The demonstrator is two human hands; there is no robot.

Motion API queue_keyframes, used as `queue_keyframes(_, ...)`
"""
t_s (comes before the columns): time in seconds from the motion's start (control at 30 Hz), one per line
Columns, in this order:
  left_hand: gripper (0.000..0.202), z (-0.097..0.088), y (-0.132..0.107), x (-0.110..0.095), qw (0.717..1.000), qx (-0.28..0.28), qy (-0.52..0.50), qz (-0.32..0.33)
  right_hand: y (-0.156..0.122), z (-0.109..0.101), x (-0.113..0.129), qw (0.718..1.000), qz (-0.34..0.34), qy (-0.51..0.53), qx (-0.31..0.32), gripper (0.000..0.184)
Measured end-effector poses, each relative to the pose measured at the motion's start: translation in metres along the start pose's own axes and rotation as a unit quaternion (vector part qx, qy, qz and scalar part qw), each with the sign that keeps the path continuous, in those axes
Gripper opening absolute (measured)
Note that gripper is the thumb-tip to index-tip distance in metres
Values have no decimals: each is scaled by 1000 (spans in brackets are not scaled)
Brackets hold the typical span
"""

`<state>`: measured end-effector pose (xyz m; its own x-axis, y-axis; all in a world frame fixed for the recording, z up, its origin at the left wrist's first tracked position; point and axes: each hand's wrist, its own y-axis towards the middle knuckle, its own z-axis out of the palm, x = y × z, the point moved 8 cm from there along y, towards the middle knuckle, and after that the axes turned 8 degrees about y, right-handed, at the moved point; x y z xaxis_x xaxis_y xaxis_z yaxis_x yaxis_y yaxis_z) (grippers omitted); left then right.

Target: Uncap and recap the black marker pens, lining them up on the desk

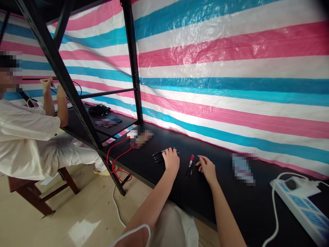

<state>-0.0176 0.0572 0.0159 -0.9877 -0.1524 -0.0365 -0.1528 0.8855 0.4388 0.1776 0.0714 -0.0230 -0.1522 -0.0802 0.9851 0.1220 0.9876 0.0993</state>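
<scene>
My left hand [171, 160] rests over a bundle of several black pens [158, 156] on the black table, its fingers bent around them. Pen ends show on both sides of the hand, and the middle of the bundle is hidden under it. Just right of it lies a pen with a red end [191, 158] and a dark lower part, apart from both hands. Close to that pen, on its right, my right hand [207, 168] hovers low at the tabletop. Its fingers are loosely bent and apart, with nothing visible between them.
A white power strip [299, 206] with a white cable lies at the right. Blurred items and a red cable [118, 156] are at the left end. A seated person [28, 127] handles a black cable beyond the black metal post [77, 106]. A striped sheet [218, 85] hangs behind.
</scene>
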Motion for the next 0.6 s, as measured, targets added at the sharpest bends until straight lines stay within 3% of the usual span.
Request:
queue_keyframes(0.17,13,2,3,-9,999,5,9,38,0,3,3,999,-16,-43,26,38)
queue_keyframes(0.27,15,-4,2,-20,995,-25,-25,91,1,4,4,999,-17,-37,32,39)
queue_keyframes(0.43,22,-26,-10,-42,968,-106,-112,199,-3,17,17,995,-31,57,74,50)
queue_keyframes(0.6,24,-31,-18,-55,952,-114,-125,256,-7,18,26,990,-49,117,65,49)
